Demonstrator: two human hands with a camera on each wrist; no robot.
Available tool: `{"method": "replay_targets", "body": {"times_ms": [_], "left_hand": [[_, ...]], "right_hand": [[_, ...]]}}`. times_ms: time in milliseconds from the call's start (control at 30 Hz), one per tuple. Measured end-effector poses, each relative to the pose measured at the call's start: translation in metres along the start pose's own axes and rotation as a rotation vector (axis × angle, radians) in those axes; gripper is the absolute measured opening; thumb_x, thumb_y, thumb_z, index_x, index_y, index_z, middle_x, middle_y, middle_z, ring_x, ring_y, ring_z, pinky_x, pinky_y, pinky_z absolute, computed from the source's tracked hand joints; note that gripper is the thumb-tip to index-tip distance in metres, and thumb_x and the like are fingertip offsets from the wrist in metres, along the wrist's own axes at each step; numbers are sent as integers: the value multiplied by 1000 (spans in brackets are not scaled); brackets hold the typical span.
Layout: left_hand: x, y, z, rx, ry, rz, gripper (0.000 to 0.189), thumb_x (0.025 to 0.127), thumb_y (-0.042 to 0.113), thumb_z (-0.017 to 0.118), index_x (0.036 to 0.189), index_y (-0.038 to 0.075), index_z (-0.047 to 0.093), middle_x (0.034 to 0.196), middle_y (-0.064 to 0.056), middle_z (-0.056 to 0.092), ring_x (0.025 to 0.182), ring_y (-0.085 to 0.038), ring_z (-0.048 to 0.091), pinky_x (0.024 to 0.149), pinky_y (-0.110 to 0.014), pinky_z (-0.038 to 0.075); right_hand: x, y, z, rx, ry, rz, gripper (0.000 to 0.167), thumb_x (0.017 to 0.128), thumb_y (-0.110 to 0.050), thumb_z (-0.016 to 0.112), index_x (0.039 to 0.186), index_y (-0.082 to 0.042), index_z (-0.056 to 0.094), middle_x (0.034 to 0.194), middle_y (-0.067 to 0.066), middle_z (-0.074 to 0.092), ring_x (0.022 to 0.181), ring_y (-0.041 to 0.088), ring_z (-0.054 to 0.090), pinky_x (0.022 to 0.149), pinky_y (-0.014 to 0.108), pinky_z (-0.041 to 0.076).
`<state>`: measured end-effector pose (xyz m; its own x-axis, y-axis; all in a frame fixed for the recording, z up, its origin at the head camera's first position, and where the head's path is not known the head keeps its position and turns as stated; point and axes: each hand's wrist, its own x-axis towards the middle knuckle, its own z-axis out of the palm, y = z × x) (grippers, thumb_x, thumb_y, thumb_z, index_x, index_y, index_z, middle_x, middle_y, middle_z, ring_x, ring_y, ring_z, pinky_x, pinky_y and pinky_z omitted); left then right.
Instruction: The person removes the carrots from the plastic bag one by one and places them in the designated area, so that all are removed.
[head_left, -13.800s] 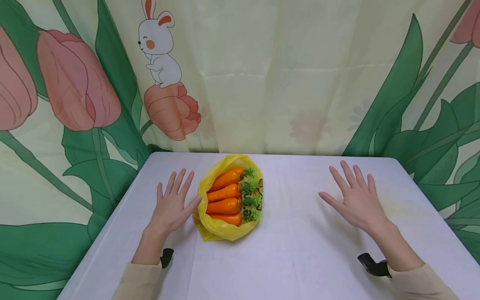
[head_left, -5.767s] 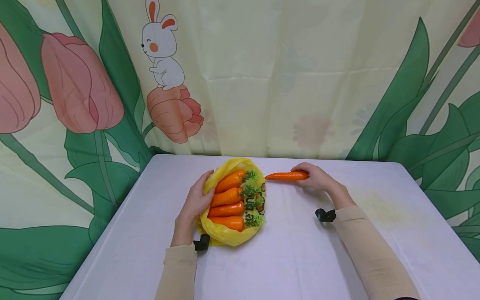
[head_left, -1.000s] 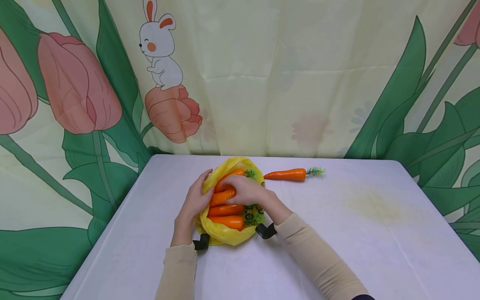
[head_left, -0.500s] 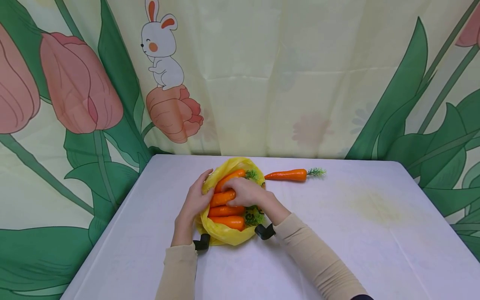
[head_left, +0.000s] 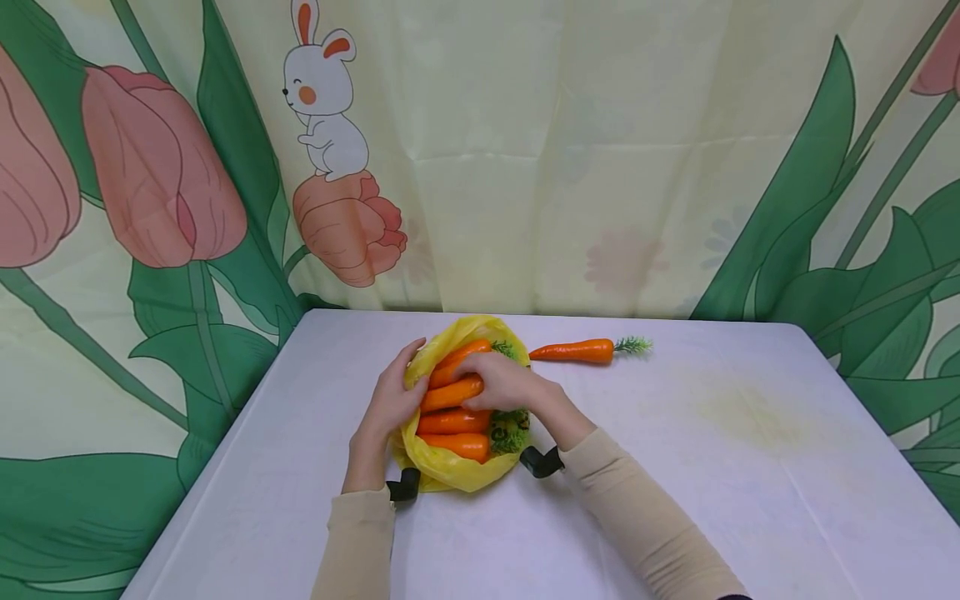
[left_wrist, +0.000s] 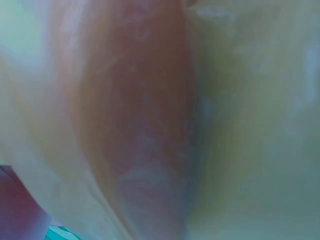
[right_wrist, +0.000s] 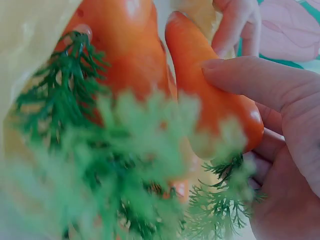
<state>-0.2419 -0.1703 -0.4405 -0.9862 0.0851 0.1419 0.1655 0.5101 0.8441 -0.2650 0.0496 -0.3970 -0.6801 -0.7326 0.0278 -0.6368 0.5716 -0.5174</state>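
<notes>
A yellow plastic bag (head_left: 463, 477) lies with its mouth open in the head view, with several orange carrots inside. My left hand (head_left: 392, 396) grips the bag's left rim, thumb over the edge. Reaching in from the right, my right hand (head_left: 504, 383) pinches a carrot (head_left: 450, 396) near its top; in the right wrist view, the thumb presses on this carrot (right_wrist: 192, 50), with feathery green leaves (right_wrist: 220, 205) below. Another carrot (head_left: 450, 422) sits beside it in the bag. The left wrist view is blurred, filled by the bag (left_wrist: 250, 125) close up.
One loose carrot (head_left: 573, 351) with a green top lies on the white-covered table (head_left: 637, 417), right of the bag and near the back edge. Behind the table hangs a curtain (head_left: 487, 167) printed with tulips and a rabbit.
Both hands were empty and apart at first. The right hand then laid one carrot on the table and returned to the bag. The carrot it now pinches has shifted slightly right; the left hand stays put.
</notes>
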Motion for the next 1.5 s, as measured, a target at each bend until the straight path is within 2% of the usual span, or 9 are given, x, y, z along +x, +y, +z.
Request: {"method": "replay_targets", "body": {"times_ms": [267, 467, 800, 967, 1300, 1500], "left_hand": [[1, 0, 0, -5, -6, -6, 59, 98, 9, 58, 154, 20, 41, 148, -12, 49, 131, -31, 47, 113, -51, 33], [1, -1, 1, -1, -2, -3, 59, 98, 9, 58, 154, 19, 41, 147, -12, 49, 131, -31, 47, 113, -51, 34], [0, 0, 1, 0, -2, -10, 59, 98, 9, 58, 154, 18, 40, 148, -11, 49, 131, -31, 47, 112, -52, 35], [0, 1, 2, -8, -7, -17, 60, 99, 9, 57, 155, 16, 39, 147, -11, 49, 130, -31, 48, 112, -52, 35], [-1, 2, 3, -42, -2, -23, 60, 98, 9, 58, 155, 15, 40, 147, -12, 49, 130, -31, 49, 110, -53, 37], [-1, 2, 3, -46, -7, -30, 60, 98, 8, 58, 155, 17, 40, 148, -11, 49, 131, -31, 48, 111, -52, 37]], "right_hand": [[-15, 8, -12, 67, 0, -9, 37, 90, -12, 74, 127, -12, 68, 120, -6, 65, 109, 16, 57, 95, 35, 48], [-28, 19, -23, 31, 54, -1, 37, 89, -15, 76, 124, -10, 69, 126, 4, 63, 114, 22, 58, 99, 40, 47], [-54, 45, -40, 77, 145, -5, 35, 86, -10, 77, 120, -8, 70, 115, 2, 64, 95, 19, 56, 84, 37, 50], [-67, 59, -47, 67, 195, -13, 35, 84, -7, 78, 118, -6, 70, 115, 4, 65, 97, 21, 57, 85, 39, 49], [-90, 78, -61, 77, 252, 11, 33, 83, -4, 79, 115, -8, 71, 114, 3, 66, 96, 22, 57, 85, 42, 48], [-101, 89, -67, 73, 262, 42, 35, 83, -1, 80, 117, -5, 70, 116, 7, 64, 98, 25, 56, 86, 45, 48]]}}
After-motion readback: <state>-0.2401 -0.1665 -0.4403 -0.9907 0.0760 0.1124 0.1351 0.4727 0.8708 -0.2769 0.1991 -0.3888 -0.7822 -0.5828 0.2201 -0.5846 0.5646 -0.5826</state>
